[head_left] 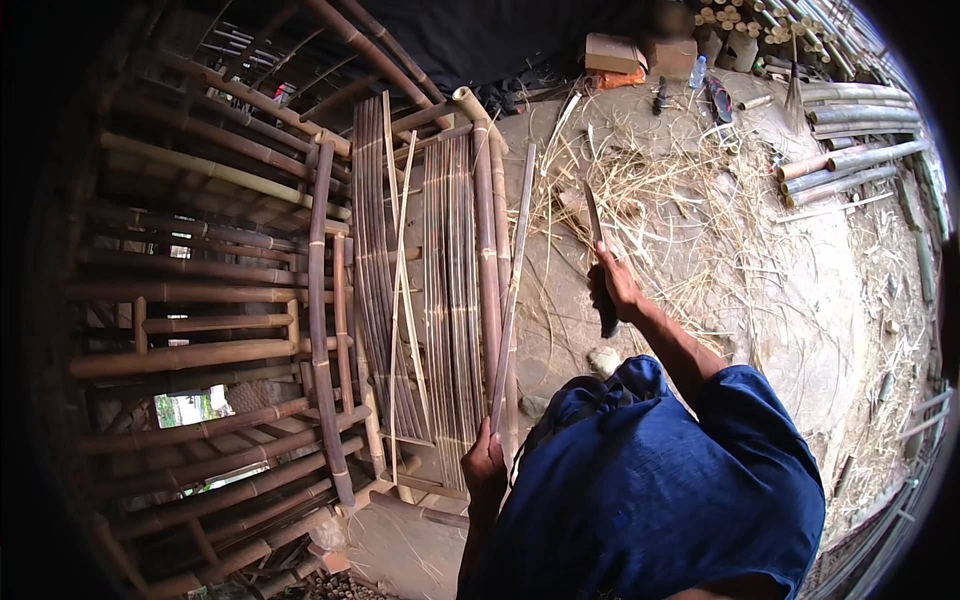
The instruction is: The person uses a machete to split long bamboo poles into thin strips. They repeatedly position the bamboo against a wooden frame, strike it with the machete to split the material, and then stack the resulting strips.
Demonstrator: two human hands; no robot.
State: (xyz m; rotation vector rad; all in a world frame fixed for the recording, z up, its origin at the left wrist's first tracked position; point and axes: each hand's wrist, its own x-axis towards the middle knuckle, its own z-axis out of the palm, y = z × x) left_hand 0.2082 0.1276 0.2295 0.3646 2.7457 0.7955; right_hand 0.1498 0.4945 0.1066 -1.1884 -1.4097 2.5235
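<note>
My left hand (pixel 484 460) is closed around the lower end of a long, thin bamboo strip (pixel 517 240). The strip slants up and away, close beside a bamboo bench frame. Out to the right, my right hand (pixel 618 280) grips a knife (pixel 593 212), its narrow blade pointing away from me and a dark end showing below the fist. The blade and the strip are apart. Left of the held strip, rows of dark bamboo slats (pixel 450 240) lie lengthwise on the bench, with loose pale strips (pixel 402 260) across them.
Bamboo shavings (pixel 650 200) litter the floor ahead and right. A bamboo pole framework (pixel 220 290) fills the left. Poles (pixel 850 170) lie at the far right, under stacked cut bamboo (pixel 745 22). A cardboard box (pixel 614 53), a plastic bottle (pixel 698 70) and sandals (pixel 719 100) sit at the back.
</note>
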